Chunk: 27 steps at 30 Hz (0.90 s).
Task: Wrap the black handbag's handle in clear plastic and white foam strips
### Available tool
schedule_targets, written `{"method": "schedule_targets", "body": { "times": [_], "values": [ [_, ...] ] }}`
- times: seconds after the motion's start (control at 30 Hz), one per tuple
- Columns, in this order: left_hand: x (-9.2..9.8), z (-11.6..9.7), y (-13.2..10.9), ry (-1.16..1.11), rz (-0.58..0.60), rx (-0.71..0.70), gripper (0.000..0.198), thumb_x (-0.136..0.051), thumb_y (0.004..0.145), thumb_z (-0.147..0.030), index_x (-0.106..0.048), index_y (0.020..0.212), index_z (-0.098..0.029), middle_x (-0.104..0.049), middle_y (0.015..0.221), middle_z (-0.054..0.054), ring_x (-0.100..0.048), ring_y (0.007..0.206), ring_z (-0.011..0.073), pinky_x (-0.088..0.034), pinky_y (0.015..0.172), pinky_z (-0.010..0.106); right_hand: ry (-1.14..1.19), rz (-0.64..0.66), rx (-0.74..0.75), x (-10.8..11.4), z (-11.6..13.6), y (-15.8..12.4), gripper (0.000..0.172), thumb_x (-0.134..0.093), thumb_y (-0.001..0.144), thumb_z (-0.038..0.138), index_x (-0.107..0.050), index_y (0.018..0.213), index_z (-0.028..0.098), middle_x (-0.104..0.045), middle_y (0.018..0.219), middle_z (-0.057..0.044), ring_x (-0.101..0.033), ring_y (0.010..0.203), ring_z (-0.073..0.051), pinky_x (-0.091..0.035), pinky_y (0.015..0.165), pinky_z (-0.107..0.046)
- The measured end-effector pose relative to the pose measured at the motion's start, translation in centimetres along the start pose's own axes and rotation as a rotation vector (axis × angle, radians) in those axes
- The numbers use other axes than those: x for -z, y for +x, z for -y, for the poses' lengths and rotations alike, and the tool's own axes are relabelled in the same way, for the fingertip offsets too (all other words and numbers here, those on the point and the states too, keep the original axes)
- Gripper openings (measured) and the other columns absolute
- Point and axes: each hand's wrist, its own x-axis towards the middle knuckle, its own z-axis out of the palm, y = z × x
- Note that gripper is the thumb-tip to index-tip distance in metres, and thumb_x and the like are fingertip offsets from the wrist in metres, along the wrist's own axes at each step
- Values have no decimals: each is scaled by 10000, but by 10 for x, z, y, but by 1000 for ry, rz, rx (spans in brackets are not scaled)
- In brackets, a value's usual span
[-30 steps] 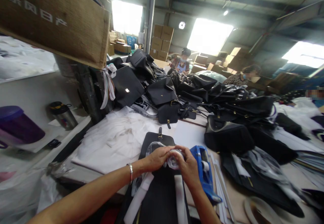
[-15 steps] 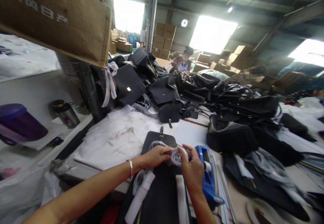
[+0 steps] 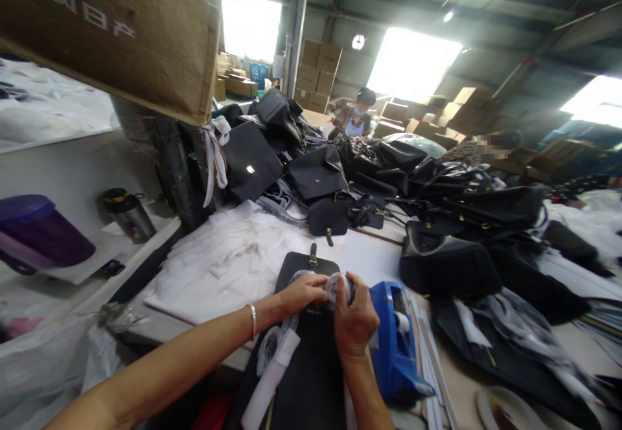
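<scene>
A black bag [image 3: 313,375] lies on the table in front of me, its flap and buckle pointing away. Above it, both hands hold a small coil wrapped in clear plastic [image 3: 334,285]; what is inside the wrap is hard to make out. My left hand [image 3: 304,293] pinches its left edge between thumb and fingers. The fingers of my right hand [image 3: 356,316] close round its right side. Another plastic-wrapped coil [image 3: 269,350] and a white foam-wrapped strip [image 3: 272,381] rest along the bag's left side.
A blue tape dispenser [image 3: 394,346] stands just right of my right hand, beside white strips [image 3: 430,378]. White sheets [image 3: 218,261] are heaped at left. Black bags [image 3: 447,261] pile up right and behind. A co-worker [image 3: 358,119] sits beyond. A tape roll [image 3: 508,410] lies front right.
My right hand has shifted left and turned, its fingers now closed further round the coil. The coil has turned slightly, and more of the tape dispenser shows.
</scene>
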Motion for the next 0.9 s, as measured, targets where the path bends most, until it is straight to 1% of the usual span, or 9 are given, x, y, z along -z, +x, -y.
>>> {"method": "schedule_targets", "body": {
  "times": [0.1,0.2,0.27,0.33,0.43,0.53,0.63,0.77,0.9],
  "values": [
    [1,1,1,-7,-16,17,258,-542,809,-328,-655,900,-114,-593,767,10,-520,681,137,-397,642,230,-6,25,11,-2,2,-7,388,-468,962,460,-624,1130,146,-711,1089,-137,-689,912,-253,-486,808,-336],
    [-3,6,5,24,-45,22,219,-515,810,-299,-630,813,-114,-571,706,3,-501,628,126,-379,594,219,-2,73,32,5,6,-12,414,-489,942,484,-581,1149,137,-705,1088,-154,-690,924,-273,-506,774,-348],
    [-5,8,7,70,-46,15,169,-498,782,-227,-632,782,-124,-582,687,1,-512,619,132,-383,579,218,29,173,47,18,7,-13,447,-512,919,505,-551,1182,146,-697,1108,-154,-687,943,-278,-518,770,-358],
    [-6,8,6,132,-41,-8,192,-486,766,-168,-665,829,-137,-631,734,11,-558,675,153,-420,633,231,95,325,23,33,4,-10,454,-521,907,508,-535,1219,179,-686,1140,-134,-679,969,-276,-523,798,-376],
    [-7,7,3,229,-45,-60,300,-474,798,-131,-690,1004,-161,-696,906,37,-617,847,189,-448,807,266,281,542,-93,51,-5,-2,412,-520,905,471,-544,1243,237,-690,1127,-82,-685,917,-241,-537,796,-367],
    [-9,7,1,295,-47,-90,344,-468,835,-129,-666,1114,-164,-706,1015,61,-632,944,207,-442,890,289,487,649,-213,56,-14,1,423,-582,859,398,-546,1246,230,-712,1027,-53,-691,810,-209,-553,729,-333],
    [-10,8,0,337,-55,-93,374,-453,837,-106,-652,1149,-161,-706,1057,66,-634,990,207,-437,930,295,557,636,-255,51,-14,-6,449,-621,820,323,-528,1249,225,-700,1054,-49,-684,861,-213,-549,769,-345],
    [-11,8,-5,364,-94,-62,344,-450,839,-113,-666,1102,-162,-709,1047,64,-632,999,209,-455,920,296,529,562,-266,46,-4,-23,456,-626,815,296,-521,1254,235,-684,1094,-61,-668,933,-229,-532,841,-374],
    [-11,-1,-21,379,-213,-13,352,-489,810,-117,-632,1128,-165,-688,1047,69,-620,997,219,-467,914,319,465,465,-243,44,0,-35,449,-629,818,319,-539,1248,227,-664,1165,-93,-639,1036,-265,-497,926,-432]
  ]
}}
